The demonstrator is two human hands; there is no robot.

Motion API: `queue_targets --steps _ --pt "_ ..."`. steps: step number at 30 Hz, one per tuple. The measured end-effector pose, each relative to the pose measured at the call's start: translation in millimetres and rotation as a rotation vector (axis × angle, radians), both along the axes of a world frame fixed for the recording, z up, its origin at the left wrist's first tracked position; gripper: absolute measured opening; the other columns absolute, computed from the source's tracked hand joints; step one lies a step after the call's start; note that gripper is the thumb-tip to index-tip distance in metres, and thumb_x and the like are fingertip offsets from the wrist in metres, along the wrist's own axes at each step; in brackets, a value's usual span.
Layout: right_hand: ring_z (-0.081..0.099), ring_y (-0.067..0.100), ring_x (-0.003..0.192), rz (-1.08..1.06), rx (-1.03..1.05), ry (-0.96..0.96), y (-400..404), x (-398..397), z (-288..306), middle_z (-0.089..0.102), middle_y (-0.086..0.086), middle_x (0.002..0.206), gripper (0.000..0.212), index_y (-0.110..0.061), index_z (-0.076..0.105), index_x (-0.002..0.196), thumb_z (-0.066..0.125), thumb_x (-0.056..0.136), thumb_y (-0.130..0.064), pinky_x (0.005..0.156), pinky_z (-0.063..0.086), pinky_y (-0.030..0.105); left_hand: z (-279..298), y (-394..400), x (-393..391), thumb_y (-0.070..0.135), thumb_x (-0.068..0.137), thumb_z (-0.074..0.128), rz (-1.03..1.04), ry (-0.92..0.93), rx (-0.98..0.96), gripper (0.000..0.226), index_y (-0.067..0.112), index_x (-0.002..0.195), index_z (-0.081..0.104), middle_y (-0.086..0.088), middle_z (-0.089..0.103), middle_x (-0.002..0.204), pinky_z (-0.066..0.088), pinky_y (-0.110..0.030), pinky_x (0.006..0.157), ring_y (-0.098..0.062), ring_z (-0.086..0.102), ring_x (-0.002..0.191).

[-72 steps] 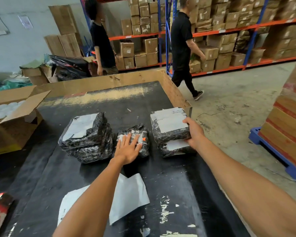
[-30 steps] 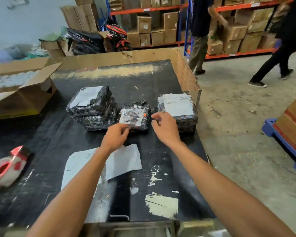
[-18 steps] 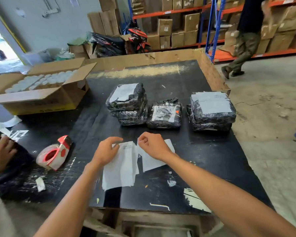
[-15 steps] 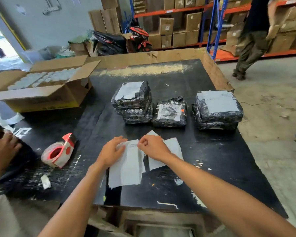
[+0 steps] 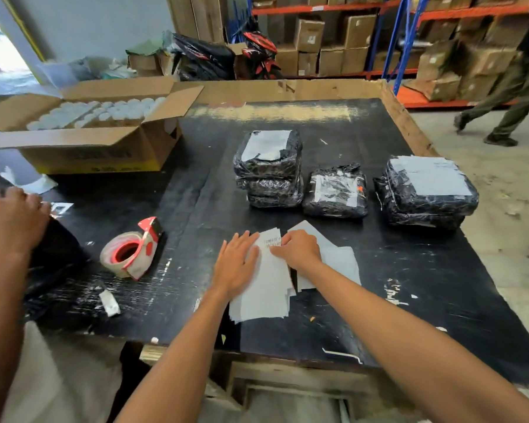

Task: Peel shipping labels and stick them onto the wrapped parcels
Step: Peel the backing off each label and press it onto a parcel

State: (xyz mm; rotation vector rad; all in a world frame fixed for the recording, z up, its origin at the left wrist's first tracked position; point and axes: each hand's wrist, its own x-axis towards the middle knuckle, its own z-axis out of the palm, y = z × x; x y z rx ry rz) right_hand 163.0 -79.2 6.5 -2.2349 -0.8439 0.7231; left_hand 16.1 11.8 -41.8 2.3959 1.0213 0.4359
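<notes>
A loose pile of white label sheets [image 5: 266, 288] lies near the front of the black table [image 5: 409, 276]. My left hand [image 5: 235, 264] rests flat on the pile's left side, fingers spread. My right hand [image 5: 298, 248] pinches the top edge of the upper sheet, where small print shows. Behind the sheets stand black wrapped parcels: a stack at left [image 5: 269, 169], a small parcel in the middle [image 5: 336, 190] and a stack at right [image 5: 425, 190], each with a white label on top.
A red tape dispenser [image 5: 132, 248] lies left of the sheets. An open cardboard box [image 5: 89, 138] of white round items sits at back left. Another person's hand [image 5: 9, 221] holds something black at the left edge. Someone walks at far right [image 5: 513, 83] past the shelves.
My hands left the parcels and came down to the label sheets. The left now lies flat on the pile while the right grips the top sheet's edge. The camera turned left.
</notes>
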Motion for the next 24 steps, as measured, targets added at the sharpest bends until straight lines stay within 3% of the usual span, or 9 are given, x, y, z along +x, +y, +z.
queue_targets --steps 3,6,9,14,17,19,21,22,24 --pt "0.064 0.026 0.106 0.006 0.004 -0.002 -2.5 5.6 6.9 0.07 0.005 0.108 0.02 -0.017 0.066 0.094 0.073 0.091 -0.035 0.079 0.049 0.033 -0.4 -0.3 -0.7 0.037 0.11 0.027 0.011 -0.004 -0.008 0.047 0.028 0.155 0.035 0.005 0.031 0.163 0.007 -0.04 0.126 -0.015 0.019 0.153" --pt "0.068 0.03 0.101 -0.005 0.022 0.022 -6.2 12.4 10.5 0.071 0.007 0.101 0.024 -0.018 0.057 0.078 0.071 0.093 -0.03 0.084 0.053 0.04 -2.8 0.9 -1.0 0.034 0.11 0.025 0.024 0.01 -0.001 0.047 0.025 0.156 0.035 0.005 0.031 0.163 0.006 -0.039 0.127 -0.015 0.02 0.153" --pt "0.063 0.027 0.089 -0.023 0.055 0.045 -11.4 23.0 14.7 0.068 0.008 0.091 0.036 -0.02 0.049 0.065 0.068 0.094 -0.026 0.071 0.047 0.035 -2.6 0.7 1.3 0.031 0.11 0.026 0.018 0.058 0.021 0.047 0.024 0.155 0.038 0.004 0.032 0.163 0.005 -0.039 0.127 -0.016 0.018 0.154" --pt "0.043 0.017 0.068 -0.083 0.208 0.217 -26.5 53.2 26.9 0.051 0.001 0.079 0.025 -0.017 0.048 0.078 0.061 0.099 -0.022 0.06 0.034 0.031 1.3 2.0 3.3 0.031 0.11 0.029 -0.001 0.124 0.011 0.045 0.025 0.152 0.041 0.002 0.03 0.164 0.005 -0.043 0.125 -0.02 0.016 0.154" --pt "0.053 0.019 0.078 -0.071 0.287 0.296 -42.8 74.0 32.2 0.064 0.005 0.091 0.011 -0.014 0.067 0.099 0.059 0.1 -0.022 0.069 0.041 0.031 14.5 6.5 7.6 0.034 0.109 0.028 -0.014 0.307 0.071 0.045 0.028 0.152 0.041 0.003 0.03 0.164 -0.003 -0.051 0.123 -0.02 0.016 0.154" --pt "0.059 0.02 0.087 -0.07 0.327 0.35 -54.4 86.6 33.1 0.069 0.005 0.105 0.017 -0.017 0.068 0.114 0.059 0.1 -0.022 0.073 0.045 0.033 34.1 4.2 22.5 0.039 0.107 0.03 0.0 0.262 0.148 0.043 0.025 0.138 0.056 0.0 0.049 0.15 0.009 -0.054 0.121 -0.022 0.035 0.146" --pt "0.063 0.022 0.089 -0.076 0.386 0.424 -64.9 97.1 31.3 0.071 0.013 0.111 0.016 -0.015 0.067 0.115 0.058 0.101 -0.019 0.072 0.047 0.038 58.5 -8.7 42.1 0.053 0.104 0.031 0.0 -0.035 -0.051 0.049 0.022 0.11 0.069 0.002 0.068 0.112 0.041 -0.047 0.102 -0.02 0.06 0.11" --pt "0.063 0.023 0.087 -0.075 0.417 0.45 -69.0 101.3 30.4 0.071 0.017 0.112 0.015 -0.013 0.067 0.113 0.058 0.101 -0.017 0.072 0.048 0.039 68.6 -17.6 52.5 0.059 0.102 0.033 -0.001 -0.195 -0.27 0.055 0.019 0.109 0.072 0.006 0.071 0.105 0.047 -0.041 0.093 -0.017 0.064 0.099" --pt "0.062 0.022 0.084 -0.077 0.458 0.452 -75.2 108.4 29.9 0.071 0.02 0.111 0.012 -0.011 0.066 0.109 0.059 0.101 -0.016 0.071 0.048 0.038 81.8 -33.7 72.5 0.063 0.099 0.042 -0.022 -0.359 -0.645 0.056 0.019 0.115 0.074 0.002 0.077 0.106 0.055 -0.032 0.088 -0.018 0.071 0.097"
